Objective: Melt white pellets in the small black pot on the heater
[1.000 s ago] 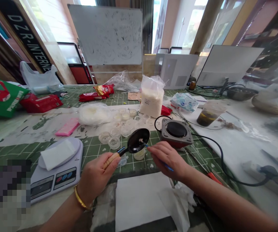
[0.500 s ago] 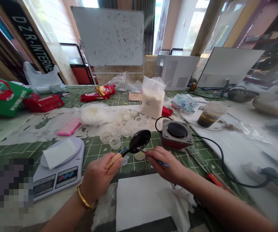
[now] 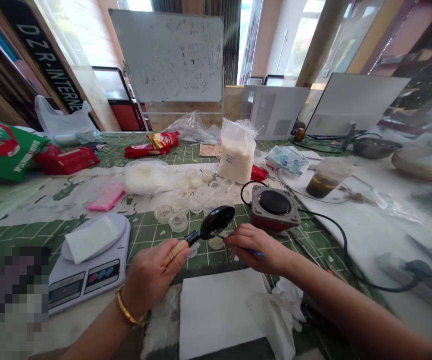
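My left hand grips the wooden handle of a small black pan, which is tilted over a small clear dish with pale contents. In my right hand is a thin blue stick, pinched by the fingers, its tip at the pan's lower rim. What kind of tool the stick is, I cannot make out. Behind the pan stand several small clear round dishes, some with pale contents. To the right of the pan sits a small electric hot plate.
On the left lies a kitchen scale with folded white paper on it. White sheets and crumpled tissue lie in front of me. Farther back stands a bag of whitish pellets. The hot plate's black cable runs along the right.
The pan has tipped a little further and its far rim sits slightly lower. Both hands keep their holds, with the right hand shifted only slightly.
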Motion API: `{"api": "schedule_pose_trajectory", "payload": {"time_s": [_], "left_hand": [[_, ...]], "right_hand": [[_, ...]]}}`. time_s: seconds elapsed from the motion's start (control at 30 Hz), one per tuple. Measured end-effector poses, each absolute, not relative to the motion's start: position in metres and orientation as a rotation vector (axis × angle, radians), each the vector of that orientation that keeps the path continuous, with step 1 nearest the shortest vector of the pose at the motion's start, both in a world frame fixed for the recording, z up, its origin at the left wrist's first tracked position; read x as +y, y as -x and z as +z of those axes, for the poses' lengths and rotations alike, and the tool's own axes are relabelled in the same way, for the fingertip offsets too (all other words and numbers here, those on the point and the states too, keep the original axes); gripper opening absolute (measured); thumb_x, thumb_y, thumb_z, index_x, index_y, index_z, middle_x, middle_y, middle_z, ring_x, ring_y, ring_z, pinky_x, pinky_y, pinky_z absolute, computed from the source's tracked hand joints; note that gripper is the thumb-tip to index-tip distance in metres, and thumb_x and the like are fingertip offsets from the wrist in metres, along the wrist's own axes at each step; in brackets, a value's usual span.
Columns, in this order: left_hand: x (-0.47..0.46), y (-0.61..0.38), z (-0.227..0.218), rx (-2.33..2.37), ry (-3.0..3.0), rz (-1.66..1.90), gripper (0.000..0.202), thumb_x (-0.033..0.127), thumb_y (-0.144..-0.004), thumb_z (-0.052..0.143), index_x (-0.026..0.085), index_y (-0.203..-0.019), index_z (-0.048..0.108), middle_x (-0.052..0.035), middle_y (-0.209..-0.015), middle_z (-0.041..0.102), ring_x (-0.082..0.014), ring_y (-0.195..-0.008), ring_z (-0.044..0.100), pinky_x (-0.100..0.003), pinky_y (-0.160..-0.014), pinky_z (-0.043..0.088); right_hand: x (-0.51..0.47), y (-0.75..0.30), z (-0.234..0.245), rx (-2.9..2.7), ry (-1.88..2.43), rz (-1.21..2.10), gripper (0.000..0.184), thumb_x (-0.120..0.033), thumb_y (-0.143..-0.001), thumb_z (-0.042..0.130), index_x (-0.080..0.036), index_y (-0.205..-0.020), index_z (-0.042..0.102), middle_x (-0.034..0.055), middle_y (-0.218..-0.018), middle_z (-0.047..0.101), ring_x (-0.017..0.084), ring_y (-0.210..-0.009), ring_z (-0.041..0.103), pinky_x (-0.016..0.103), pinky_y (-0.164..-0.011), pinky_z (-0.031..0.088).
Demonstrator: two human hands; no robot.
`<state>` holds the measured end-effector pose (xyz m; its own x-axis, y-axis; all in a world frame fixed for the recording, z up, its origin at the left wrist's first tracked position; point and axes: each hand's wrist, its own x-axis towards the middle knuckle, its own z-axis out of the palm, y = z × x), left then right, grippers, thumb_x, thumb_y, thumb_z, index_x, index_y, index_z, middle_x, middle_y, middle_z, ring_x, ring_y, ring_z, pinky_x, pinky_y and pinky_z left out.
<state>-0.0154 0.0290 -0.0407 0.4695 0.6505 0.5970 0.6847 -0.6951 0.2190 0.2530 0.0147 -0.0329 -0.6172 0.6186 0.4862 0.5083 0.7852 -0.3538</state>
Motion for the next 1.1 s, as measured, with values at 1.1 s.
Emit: {"api": "schedule_pose_trajectory", "payload": {"time_s": [1.1], "left_hand": [[0.027, 0.012, -0.039, -0.928, 2.546, -0.986, 0.017, 0.031, -0.094, 0.048, 0.017, -0.089, 0.056, 0.001, -0.065, 0.065, -0.0137, -0.05, 0.06, -0.025, -0.049, 0.04]], "right_hand": [[0.003, -0.251, -0.032, -2.389, 1.038, 0.084, 0.018, -0.012, -0.086, 0.047, -0.014, -0.096, 0.062, 0.0069, -0.077, 0.066, 0.018, -0.073, 0.056, 0.032, -0.07, 0.045]]}}
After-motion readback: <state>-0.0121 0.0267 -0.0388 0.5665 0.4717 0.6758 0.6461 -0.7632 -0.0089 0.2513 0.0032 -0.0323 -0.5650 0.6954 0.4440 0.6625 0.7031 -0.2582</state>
